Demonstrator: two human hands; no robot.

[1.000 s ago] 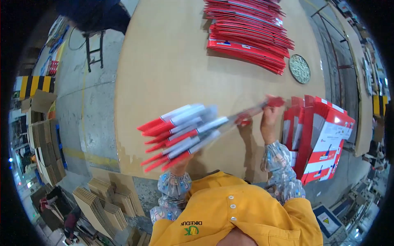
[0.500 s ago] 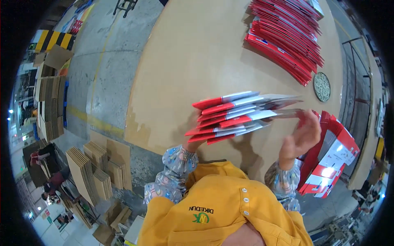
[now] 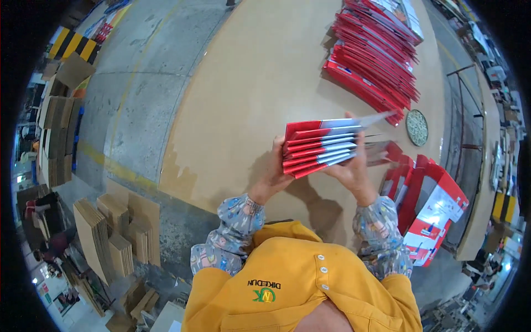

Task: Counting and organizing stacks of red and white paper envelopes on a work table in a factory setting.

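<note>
Between my two hands is a small stack of folded red and white cartons, raised above the tan table. My left hand grips the stack's red left end, fingers along its side. Around the right, silvery-white end closes my right hand, its thumb below and fingertips at the far edge. The cartons' near edges are almost level with one another. Thin flaps stick out to the right past my right hand, smeared by motion.
A long fanned pile of red cartons lies at the far right of the table. Near it sits a round dish of small pale pieces. More red and white cartons lean at the right edge. Brown cardboard stacks stand on the left floor.
My right hand has moved left from open air onto the cartons' right end. The uneven, spread stack is now more squared up and slightly further right. My left hand has shifted up its side.
</note>
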